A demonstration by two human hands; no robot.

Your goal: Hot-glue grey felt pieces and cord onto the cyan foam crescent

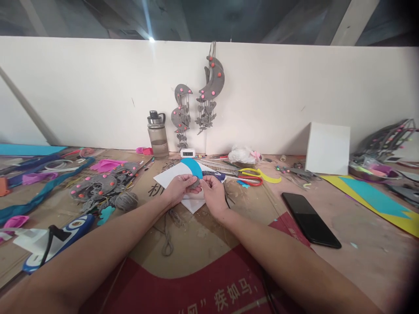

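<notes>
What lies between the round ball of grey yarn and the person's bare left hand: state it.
In the head view, brown cardboard with black printing lies between the grey yarn ball and the left hand; no separate object shows there.

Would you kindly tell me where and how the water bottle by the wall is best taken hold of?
I'd grip the water bottle around its body, below the lid, coming from the front: it stands upright close to the white wall, which probably hampers a reach from behind. The black loop on the lid's right likely offers a second hold.
</notes>
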